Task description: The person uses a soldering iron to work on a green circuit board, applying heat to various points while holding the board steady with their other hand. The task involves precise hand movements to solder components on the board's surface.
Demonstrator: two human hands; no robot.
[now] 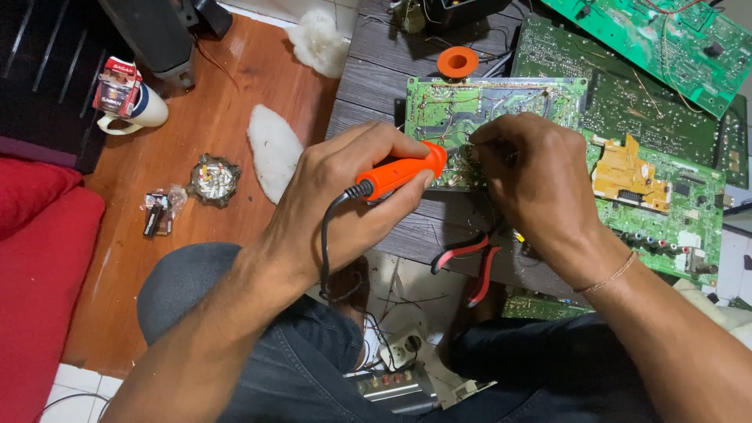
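The left hand (345, 196) is wrapping its fingers tight around an orange soldering iron (399, 174) (smooth plastic handle, black cord hanging down). The iron's tip is pointing toward 3 o'clock, at a flat green circuit board (439, 110) on the dark wooden table (376, 78). The right hand (540, 184) is pinching closed over the board; what it is holding is hidden. Red-handled pliers (470, 262) are lying at 6 o'clock from that hand. A round orange spool (457, 62) is sitting at 12 o'clock.

Orange soldering iron (401, 173), green circuit board (462, 110), red-handled pliers (470, 262), red cushion (39, 258), white mug (141, 110)
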